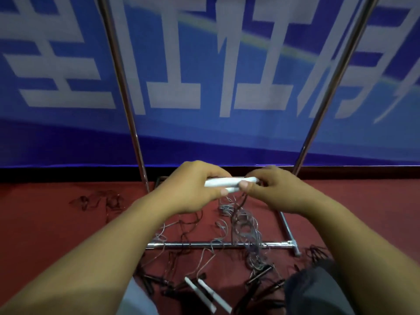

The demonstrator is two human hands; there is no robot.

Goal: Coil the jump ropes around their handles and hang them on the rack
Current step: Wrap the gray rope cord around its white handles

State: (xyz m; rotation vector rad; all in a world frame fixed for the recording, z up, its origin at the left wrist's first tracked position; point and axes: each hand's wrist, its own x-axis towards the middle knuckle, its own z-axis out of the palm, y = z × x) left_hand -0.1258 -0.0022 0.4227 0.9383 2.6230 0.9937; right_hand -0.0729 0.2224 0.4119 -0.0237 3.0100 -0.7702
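Hands meet at mid-frame, held above the floor. Left hand (193, 187) grips the pair of white plastic jump-rope handles (227, 184), laid side by side and level, thumb underneath. Right hand (275, 189) pinches the right end of the same handles, thumb tip on the front face. Thin grey wire rope (244, 221) drops from the handles' right end in loose kinked loops down to the floor, crossing the chrome metal rack base bar (204, 244).

Red carpeted floor (45, 223) carries more ropes: a second pair of white handles (208, 292) lies near, between the forearms; black handles (261, 275) lie to their right among tangled dark cords; another dark tangle (100, 201) sits far left.

Two chrome uprights of the rack (123, 87) rise from the base, leaning apart toward the top edge. No container in view.

Blue banner with large white characters (204, 64) fills the far wall; the characters are cropped and blurred, not legible.
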